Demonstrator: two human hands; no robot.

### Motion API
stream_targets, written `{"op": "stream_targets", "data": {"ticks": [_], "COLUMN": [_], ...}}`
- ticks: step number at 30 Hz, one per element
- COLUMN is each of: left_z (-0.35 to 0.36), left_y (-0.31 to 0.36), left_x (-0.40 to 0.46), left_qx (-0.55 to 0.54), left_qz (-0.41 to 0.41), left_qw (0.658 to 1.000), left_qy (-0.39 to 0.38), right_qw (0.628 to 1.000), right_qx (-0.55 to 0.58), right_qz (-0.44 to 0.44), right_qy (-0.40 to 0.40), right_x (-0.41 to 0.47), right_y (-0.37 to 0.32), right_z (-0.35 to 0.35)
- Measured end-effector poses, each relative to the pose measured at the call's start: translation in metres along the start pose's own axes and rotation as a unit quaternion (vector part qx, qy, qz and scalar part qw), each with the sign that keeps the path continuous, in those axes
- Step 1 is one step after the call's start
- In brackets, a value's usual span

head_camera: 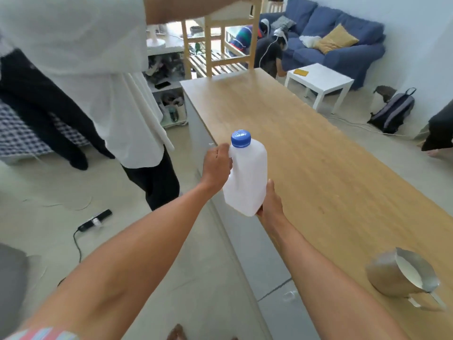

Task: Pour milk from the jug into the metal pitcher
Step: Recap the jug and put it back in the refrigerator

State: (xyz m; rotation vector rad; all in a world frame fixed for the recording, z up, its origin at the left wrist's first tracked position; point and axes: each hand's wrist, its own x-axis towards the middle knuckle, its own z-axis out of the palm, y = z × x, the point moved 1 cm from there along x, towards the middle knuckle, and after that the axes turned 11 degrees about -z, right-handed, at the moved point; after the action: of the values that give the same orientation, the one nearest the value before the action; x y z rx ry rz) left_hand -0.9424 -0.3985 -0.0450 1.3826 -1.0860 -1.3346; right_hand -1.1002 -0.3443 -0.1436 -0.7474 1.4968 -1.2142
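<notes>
Our left hand (217, 165) is curled around the handle side of the white milk jug (246, 177); our right hand (270, 202) cups its base; the blue cap (241, 138) is on; the jug is held upright over the wooden table (318, 148) edge; the metal pitcher (402, 276), milk inside, stands well apart near our right forearm.

The long light-wood tabletop (306, 148) lies bare along almost its whole length, giving open passage from its far end toward the near right corner. There the only thing on it is the round steel pitcher (402, 276), holding milk. Over the table's left edge both hands carry a white plastic jug with a blue cap (246, 177) in the air. Left of that edge a person in a white shirt (93, 69) crowds the floor side.
</notes>
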Motion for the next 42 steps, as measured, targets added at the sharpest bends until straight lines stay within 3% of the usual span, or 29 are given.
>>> {"op": "stream_targets", "data": {"ticks": [7, 16, 25, 42], "left_z": [-0.148, -0.359, -0.546, -0.759], "left_y": [0.008, 0.007, -0.001, -0.029], "left_x": [-0.013, -0.067, -0.146, -0.260], "left_qx": [0.003, -0.020, -0.017, -0.075], "left_qz": [0.034, 0.044, 0.046, 0.017], "left_qw": [0.988, 0.953, 0.893, 0.750], "left_qy": [0.152, 0.299, 0.447, 0.657], "right_qw": [0.987, 0.956, 0.904, 0.764], "right_qx": [-0.017, -0.043, -0.074, -0.154], "right_qz": [-0.026, 0.001, 0.044, 0.064], "right_qy": [-0.157, -0.291, -0.418, -0.623], "right_x": [-0.020, -0.090, -0.195, -0.331], "right_y": [-0.002, 0.018, 0.049, 0.113], "right_z": [0.146, 0.351, 0.529, 0.763]}}
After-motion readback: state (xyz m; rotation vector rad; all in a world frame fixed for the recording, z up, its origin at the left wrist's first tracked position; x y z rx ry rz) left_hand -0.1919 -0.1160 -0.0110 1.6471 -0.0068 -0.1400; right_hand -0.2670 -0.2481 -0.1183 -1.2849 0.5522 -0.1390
